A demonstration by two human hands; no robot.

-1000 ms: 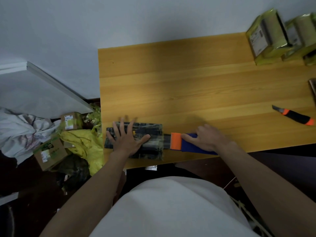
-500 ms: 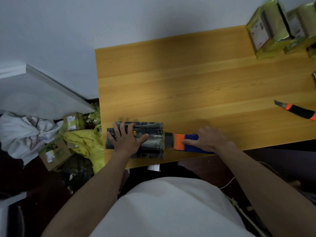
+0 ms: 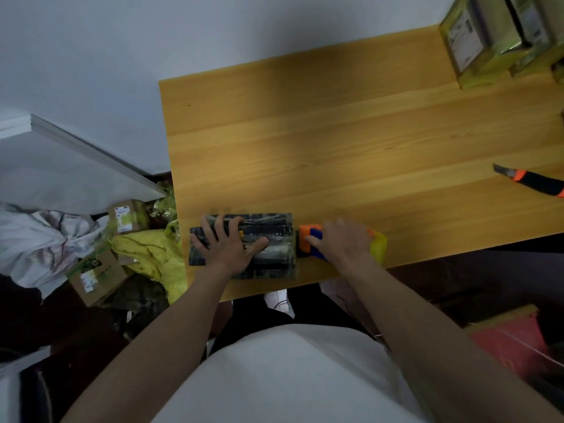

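One wrapped parcel (image 3: 276,239), one orange-blue tool (image 3: 305,241)

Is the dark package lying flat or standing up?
Lying flat. The dark package rests broad side down on the table, and the left hand presses on its top with fingers spread.

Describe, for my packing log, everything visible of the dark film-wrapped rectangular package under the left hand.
The dark rectangular package looks wrapped in glossy clear film, with a small yellow patch showing. It lies flat near the front left corner of the wooden table. The left hand presses on it with spread fingers; the orange-and-blue tool, gripped by the right hand, meets its right edge.
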